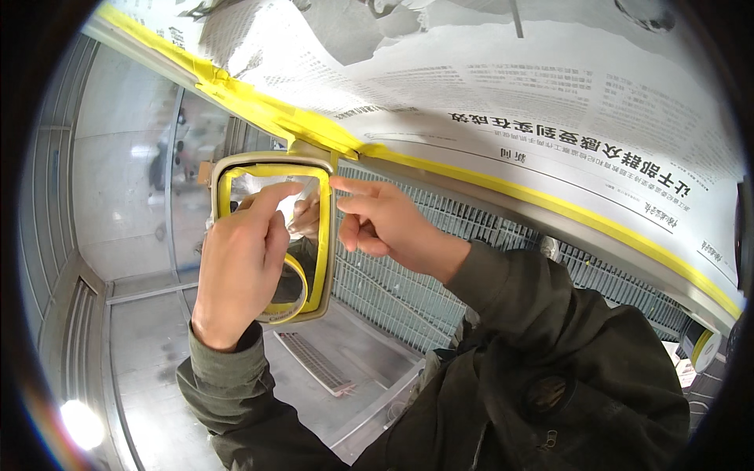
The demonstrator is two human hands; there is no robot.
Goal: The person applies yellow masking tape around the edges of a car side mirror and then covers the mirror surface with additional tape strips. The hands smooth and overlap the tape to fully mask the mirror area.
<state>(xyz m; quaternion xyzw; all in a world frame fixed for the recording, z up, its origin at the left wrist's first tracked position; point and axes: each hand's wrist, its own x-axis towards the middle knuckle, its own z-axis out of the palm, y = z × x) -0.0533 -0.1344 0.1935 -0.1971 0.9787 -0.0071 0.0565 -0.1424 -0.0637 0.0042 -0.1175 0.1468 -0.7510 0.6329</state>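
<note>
A vehicle side mirror (215, 196), its glass edged with yellow masking tape, hangs from a door frame. My left hand (239, 263) is over the mirror's left side, its index finger stretched across the glass toward the upper edge and its thumb apart from it. A roll of yellow tape (300, 302) shows beside that hand, over the lower glass, partly hidden by it; the fingers appear hooked in the roll. My right hand (385, 224) reaches the mirror's upper right edge with its index finger, the lower fingers bent and nothing visible in them.
Newspaper sheets (503, 94) cover the window above, bordered with yellow tape (550, 200). A floor grate (408, 259) lies behind the mirror. Grey booth walls (118, 180) stand at left, with a bright lamp (82, 424) low down. Another tape roll (704, 351) sits at far right.
</note>
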